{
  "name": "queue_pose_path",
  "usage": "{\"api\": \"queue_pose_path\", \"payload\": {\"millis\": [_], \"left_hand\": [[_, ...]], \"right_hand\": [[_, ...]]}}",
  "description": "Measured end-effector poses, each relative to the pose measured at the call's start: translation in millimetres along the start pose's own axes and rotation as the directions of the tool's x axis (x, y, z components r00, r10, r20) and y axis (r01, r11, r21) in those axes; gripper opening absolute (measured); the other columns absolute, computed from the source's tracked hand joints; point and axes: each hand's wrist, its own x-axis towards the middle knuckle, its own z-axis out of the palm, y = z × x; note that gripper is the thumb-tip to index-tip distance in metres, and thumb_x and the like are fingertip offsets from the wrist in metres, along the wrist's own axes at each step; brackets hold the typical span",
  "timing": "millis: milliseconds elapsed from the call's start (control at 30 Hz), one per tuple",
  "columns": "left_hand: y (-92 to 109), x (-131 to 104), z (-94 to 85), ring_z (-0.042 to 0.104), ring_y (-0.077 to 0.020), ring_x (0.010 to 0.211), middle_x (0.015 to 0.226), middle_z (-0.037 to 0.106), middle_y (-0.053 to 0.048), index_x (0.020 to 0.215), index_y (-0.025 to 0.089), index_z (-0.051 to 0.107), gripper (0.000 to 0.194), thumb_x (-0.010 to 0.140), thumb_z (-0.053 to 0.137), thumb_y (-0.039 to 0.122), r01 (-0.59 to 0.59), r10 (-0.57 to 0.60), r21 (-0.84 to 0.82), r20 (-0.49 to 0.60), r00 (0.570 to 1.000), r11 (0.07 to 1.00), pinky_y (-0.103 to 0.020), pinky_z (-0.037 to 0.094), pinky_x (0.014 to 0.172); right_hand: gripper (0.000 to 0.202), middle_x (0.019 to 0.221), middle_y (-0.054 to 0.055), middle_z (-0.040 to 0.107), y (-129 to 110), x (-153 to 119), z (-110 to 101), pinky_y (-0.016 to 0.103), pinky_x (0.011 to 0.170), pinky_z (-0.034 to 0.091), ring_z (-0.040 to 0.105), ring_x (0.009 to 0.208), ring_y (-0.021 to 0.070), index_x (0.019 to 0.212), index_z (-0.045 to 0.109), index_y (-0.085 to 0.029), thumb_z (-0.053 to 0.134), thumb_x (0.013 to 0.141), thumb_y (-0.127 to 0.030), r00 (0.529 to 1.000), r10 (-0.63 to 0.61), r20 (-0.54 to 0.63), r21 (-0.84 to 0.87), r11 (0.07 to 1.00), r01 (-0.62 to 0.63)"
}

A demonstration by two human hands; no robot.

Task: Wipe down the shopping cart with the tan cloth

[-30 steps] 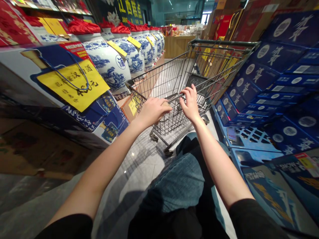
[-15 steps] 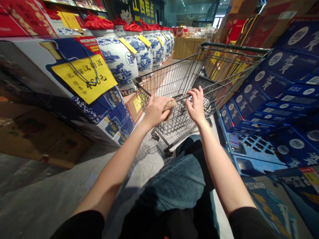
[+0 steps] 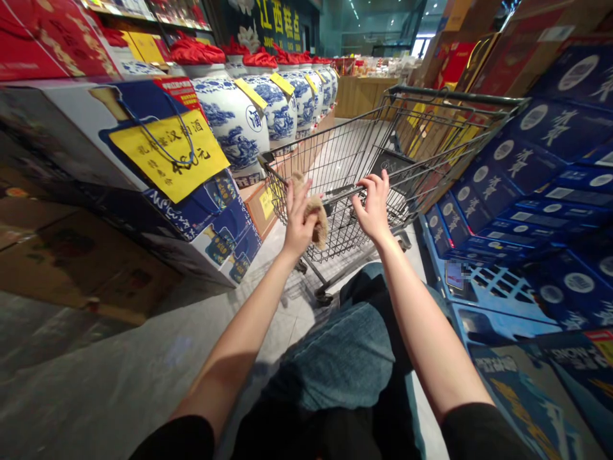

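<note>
A tan, fuzzy cloth (image 3: pixel 316 223) is bunched in my left hand (image 3: pixel 299 220), held against the front left corner of a metal shopping cart (image 3: pixel 335 137). The palm of that hand is tilted, with some fingers raised along the cloth. My right hand (image 3: pixel 374 207) is on the cart's near top rail, fingers curled over it and thumb on the near side. The wire basket holds nothing that I can make out. The cart's green-black handle (image 3: pixel 460 96) is at the far end.
On the left are stacked gift boxes (image 3: pixel 225 239) with a yellow price sign (image 3: pixel 175 153), and blue-and-white jars (image 3: pixel 234 121) behind them. Blue cartons (image 3: pixel 507 185) and a blue plastic pallet (image 3: pixel 498 319) flank the right side. A phone (image 3: pixel 454 275) lies on the pallet.
My left hand has turned more upright and shifted slightly, and the cloth now hangs lower beside the palm. My right hand stays at the rail. The view has shifted slightly.
</note>
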Motion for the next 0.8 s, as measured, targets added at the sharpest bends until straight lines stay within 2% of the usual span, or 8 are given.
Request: {"api": "queue_pose_path", "payload": {"millis": [100, 233, 333, 400, 500, 600, 700, 800], "left_hand": [[11, -6, 4.8, 0.003, -0.0257, 0.163, 0.166, 0.040, -0.001, 0.146, 0.025, 0.054, 0.046, 0.105, 0.033, 0.033, -0.050, 0.046, 0.070, 0.060, 0.997, 0.996, -0.057, 0.022, 0.130], [6, -9, 28.5, 0.005, -0.0146, 0.163, 0.166, 0.038, -0.005, 0.160, 0.026, 0.031, 0.054, 0.108, 0.017, 0.030, 0.170, -0.164, 0.035, -0.139, 0.977, 0.985, -0.047, 0.028, 0.130], [13, -19, 41.6, 0.003, -0.0161, 0.163, 0.172, 0.025, -0.009, 0.163, 0.023, 0.020, 0.057, 0.107, 0.022, 0.033, 0.202, -0.189, 0.047, -0.197, 0.962, 0.978, -0.048, 0.025, 0.131], [18, -25, 40.5, 0.000, -0.0232, 0.163, 0.173, 0.022, -0.007, 0.161, 0.022, 0.029, 0.057, 0.105, 0.031, 0.030, 0.134, -0.122, 0.092, -0.125, 0.985, 0.987, -0.054, 0.020, 0.131], [20, -21, 27.1, 0.000, -0.0281, 0.163, 0.171, 0.030, -0.003, 0.153, 0.023, 0.046, 0.055, 0.099, 0.037, 0.020, 0.010, -0.010, 0.133, 0.001, 1.000, 0.991, -0.059, 0.018, 0.131], [22, -3, 14.1, 0.015, -0.0271, 0.162, 0.167, 0.037, -0.009, 0.155, 0.020, 0.043, 0.059, 0.096, 0.038, 0.015, -0.015, 0.018, 0.145, -0.022, 1.000, 0.989, -0.059, 0.021, 0.131], [38, 13, 8.4, 0.035, -0.0271, 0.154, 0.160, 0.049, -0.010, 0.158, 0.020, 0.039, 0.063, 0.096, 0.039, 0.012, 0.005, 0.003, 0.185, -0.043, 0.999, 0.983, -0.056, 0.027, 0.129], [58, 26, 3.5, 0.052, -0.0290, 0.142, 0.151, 0.058, -0.013, 0.156, 0.020, 0.044, 0.062, 0.095, 0.041, 0.009, -0.093, 0.066, 0.234, 0.117, 0.991, 0.968, -0.054, 0.039, 0.122]], "right_hand": [[0.027, 0.143, 0.014, 0.049, 3, 0, -3, 0.066, 0.127, 0.018, 0.014, 0.159, 0.0326, 0.120, 0.051, -0.026, 0.046, 0.097, -0.040, 1.000, -0.007, 0.020, 0.005, 1.000, 0.007], [0.029, 0.142, 0.014, 0.050, 5, 1, -5, 0.064, 0.128, 0.019, 0.016, 0.159, 0.0318, 0.122, 0.051, -0.026, 0.044, 0.099, -0.043, 0.999, -0.025, 0.039, 0.011, 1.000, 0.025], [0.029, 0.141, 0.014, 0.050, 4, 1, -3, 0.065, 0.127, 0.019, 0.016, 0.159, 0.0325, 0.121, 0.051, -0.026, 0.044, 0.100, -0.045, 0.999, -0.027, 0.020, -0.004, 1.000, 0.027], [0.029, 0.141, 0.014, 0.050, 5, 0, -3, 0.066, 0.127, 0.019, 0.015, 0.159, 0.0326, 0.120, 0.051, -0.027, 0.043, 0.100, -0.046, 1.000, -0.027, 0.010, -0.012, 1.000, 0.027], [0.029, 0.141, 0.013, 0.050, 6, 0, -4, 0.065, 0.127, 0.019, 0.017, 0.159, 0.0326, 0.120, 0.051, -0.027, 0.043, 0.101, -0.046, 0.999, -0.034, 0.018, -0.017, 0.999, 0.034], [0.029, 0.140, 0.013, 0.051, 7, 1, -5, 0.064, 0.128, 0.019, 0.018, 0.158, 0.0327, 0.121, 0.052, -0.027, 0.043, 0.101, -0.046, 0.999, -0.037, 0.025, -0.018, 0.999, 0.037], [0.030, 0.139, 0.013, 0.051, 7, 1, -4, 0.064, 0.128, 0.018, 0.017, 0.159, 0.0325, 0.121, 0.053, -0.026, 0.044, 0.100, -0.046, 0.999, -0.031, 0.021, -0.012, 0.999, 0.031], [0.031, 0.141, 0.013, 0.050, 8, 1, -4, 0.064, 0.128, 0.017, 0.016, 0.159, 0.0317, 0.122, 0.052, -0.027, 0.043, 0.100, -0.047, 0.999, -0.024, 0.029, -0.001, 1.000, 0.024]]}}
